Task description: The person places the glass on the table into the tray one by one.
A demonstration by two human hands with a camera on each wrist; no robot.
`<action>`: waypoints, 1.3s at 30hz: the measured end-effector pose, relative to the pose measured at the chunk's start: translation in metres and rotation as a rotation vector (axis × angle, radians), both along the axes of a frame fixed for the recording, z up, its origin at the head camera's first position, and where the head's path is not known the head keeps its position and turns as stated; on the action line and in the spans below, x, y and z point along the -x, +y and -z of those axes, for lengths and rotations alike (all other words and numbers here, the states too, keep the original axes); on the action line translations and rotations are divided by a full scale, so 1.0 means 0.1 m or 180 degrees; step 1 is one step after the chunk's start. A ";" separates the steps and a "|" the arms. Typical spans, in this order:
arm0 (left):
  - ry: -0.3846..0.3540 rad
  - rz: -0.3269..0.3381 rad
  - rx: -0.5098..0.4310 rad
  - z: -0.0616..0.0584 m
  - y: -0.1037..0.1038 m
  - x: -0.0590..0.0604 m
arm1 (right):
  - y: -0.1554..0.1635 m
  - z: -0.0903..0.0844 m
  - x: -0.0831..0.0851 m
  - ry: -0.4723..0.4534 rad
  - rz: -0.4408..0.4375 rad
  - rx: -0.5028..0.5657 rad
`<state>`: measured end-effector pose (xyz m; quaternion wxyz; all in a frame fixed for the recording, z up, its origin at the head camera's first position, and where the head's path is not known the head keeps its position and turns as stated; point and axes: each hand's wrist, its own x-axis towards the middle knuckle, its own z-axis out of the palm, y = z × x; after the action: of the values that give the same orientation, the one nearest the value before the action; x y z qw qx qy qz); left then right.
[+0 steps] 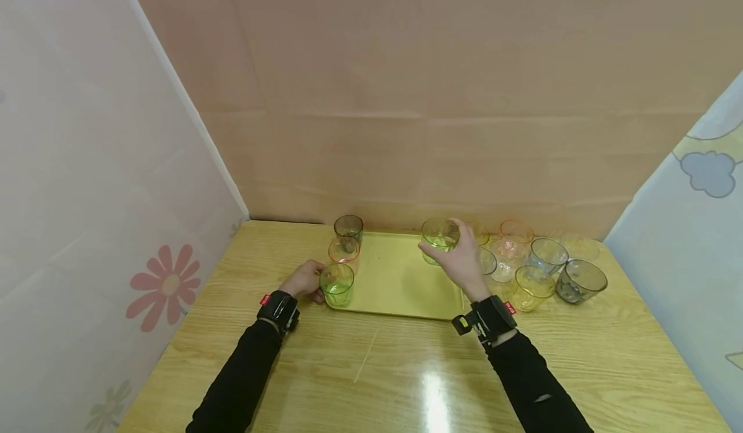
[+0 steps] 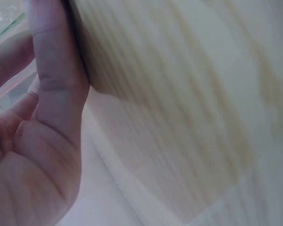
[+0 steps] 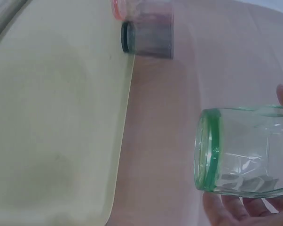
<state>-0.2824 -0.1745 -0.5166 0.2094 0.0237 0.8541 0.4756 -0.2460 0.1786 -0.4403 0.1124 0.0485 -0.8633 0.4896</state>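
Now my right hand [image 1: 458, 259] grips a green glass [image 1: 438, 234] above the tray [image 1: 400, 278], needing an upright set-down, while my left hand [image 1: 303, 279] holds another green glass [image 1: 337, 284].

In the left wrist view the left hand [image 2: 33, 141] fills the corner, its fingertips cut off at the top edge, and the wood beyond the fingers is blurred. In the right wrist view the green glass [image 3: 240, 150] runs off the right edge past the fingers [image 3: 235, 209], and the edge cuts those too.
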 end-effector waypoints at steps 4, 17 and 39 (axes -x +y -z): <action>0.0019 -0.0018 -0.0018 -0.01 0.00 -0.01 | -0.23 -0.05 0.09 -0.0069 -0.0122 -0.0057; 0.0088 -0.0017 0.0037 -0.03 -0.01 -0.04 | -0.67 0.10 0.42 -0.0161 -0.0315 -0.0093; 0.0047 -0.0035 -0.0080 -0.01 0.03 -0.04 | -1.00 0.26 0.85 -0.0590 -0.0380 -0.0672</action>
<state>-0.2786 -0.1719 -0.5151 0.2000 0.0251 0.8497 0.4872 -0.3308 0.0788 -0.4664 -0.0028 0.0659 -0.9123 0.4043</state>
